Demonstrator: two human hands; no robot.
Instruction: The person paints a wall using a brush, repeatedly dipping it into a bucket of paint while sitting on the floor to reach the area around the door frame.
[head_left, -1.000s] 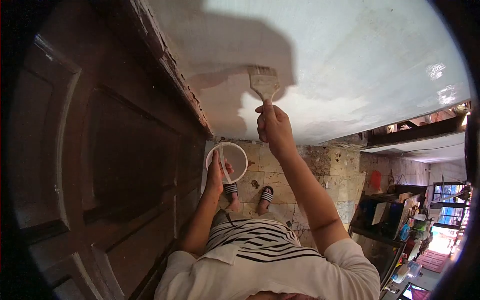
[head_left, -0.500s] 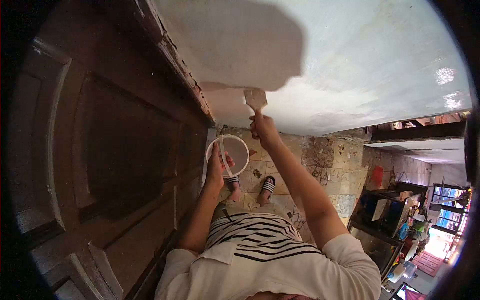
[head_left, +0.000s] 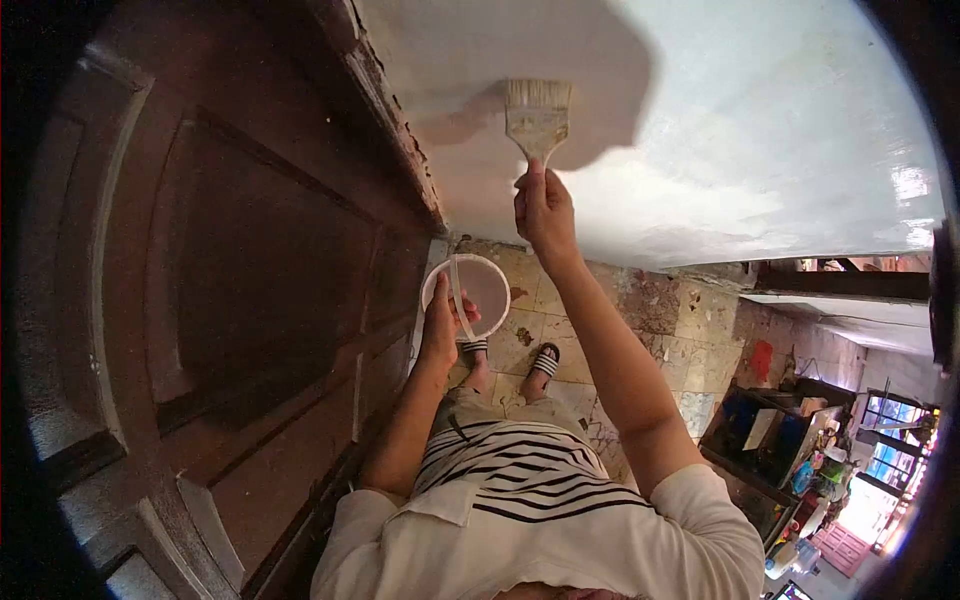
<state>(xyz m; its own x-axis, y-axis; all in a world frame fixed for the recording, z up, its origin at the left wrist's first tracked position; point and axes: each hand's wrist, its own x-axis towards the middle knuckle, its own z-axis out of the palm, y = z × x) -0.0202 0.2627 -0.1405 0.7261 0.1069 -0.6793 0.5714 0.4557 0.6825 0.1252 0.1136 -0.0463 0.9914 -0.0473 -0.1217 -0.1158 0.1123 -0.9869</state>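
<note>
My right hand (head_left: 548,215) grips the handle of a wide, flat paintbrush (head_left: 538,122), its pale bristles pointing up along the white wall (head_left: 740,120). Behind the brush, a shadow falls across the wall. Lower and to the left, my left hand (head_left: 445,315) holds a round white bucket (head_left: 508,292), fingers at its side and under the strap-like handle that crosses its mouth. The bucket's inside looks pale pinkish.
A dark brown panelled door (head_left: 270,260) with a chipped frame (head_left: 395,110) stands close on my left. Below are worn floor tiles (head_left: 570,300) and my sandalled feet (head_left: 543,368). Shelving with clutter (head_left: 770,430) stands at the right.
My right hand has moved the paintbrush upward along the wall, and its broad face now shows more fully. The left hand still holds the bucket, slightly higher and further right in view.
</note>
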